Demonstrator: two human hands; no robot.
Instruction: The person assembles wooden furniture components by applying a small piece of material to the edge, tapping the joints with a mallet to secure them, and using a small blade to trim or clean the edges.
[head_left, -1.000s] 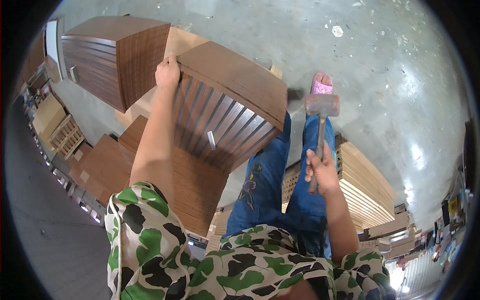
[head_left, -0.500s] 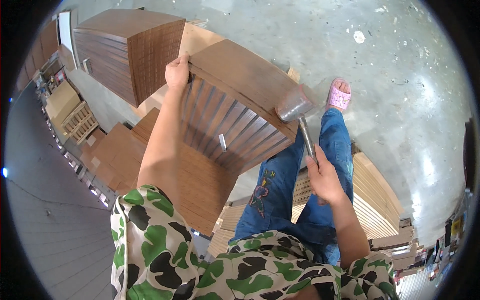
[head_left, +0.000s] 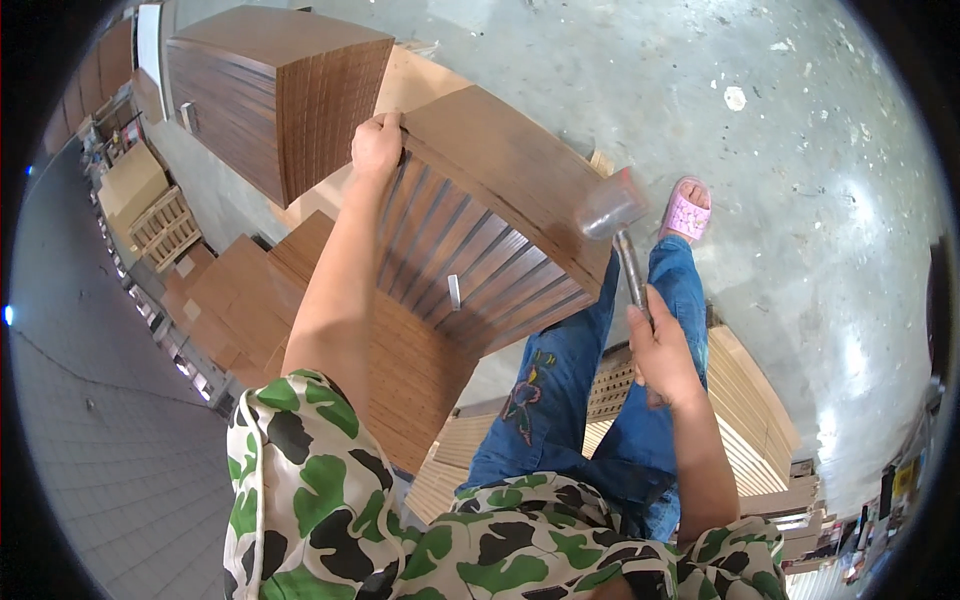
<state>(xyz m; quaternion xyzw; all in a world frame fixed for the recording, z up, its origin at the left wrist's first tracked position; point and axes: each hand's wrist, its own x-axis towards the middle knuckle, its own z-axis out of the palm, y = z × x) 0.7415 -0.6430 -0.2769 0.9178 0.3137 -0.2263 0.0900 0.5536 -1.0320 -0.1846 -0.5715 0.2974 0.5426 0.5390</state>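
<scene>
My right hand (head_left: 665, 350) is closed around the handle of a mallet (head_left: 612, 205) with a thick, cloudy grey head. The mallet head is over the right end of a stack of brown wood-look panels (head_left: 510, 150); I cannot tell whether it touches the top panel. At the stack's far left corner, my left hand (head_left: 377, 148) grips the edge of the upper panels, its fingers partly hidden. Dark grooves run between the panels along the stack's near side, where a small white strip (head_left: 454, 292) sticks out.
Another tall stack of brown panels (head_left: 335, 115) stands at the far left. Lower brown boards (head_left: 400, 400) lie by my left arm, and pale stacked boards (head_left: 755, 400) are beside my legs. A pink slipper (head_left: 688, 208) is on the grey concrete floor (head_left: 800, 200).
The whole scene has shifted slightly to the right and down in the picture. Against the panel stack, the mallet head has moved a little farther from the near corner. My left hand keeps its hold.
</scene>
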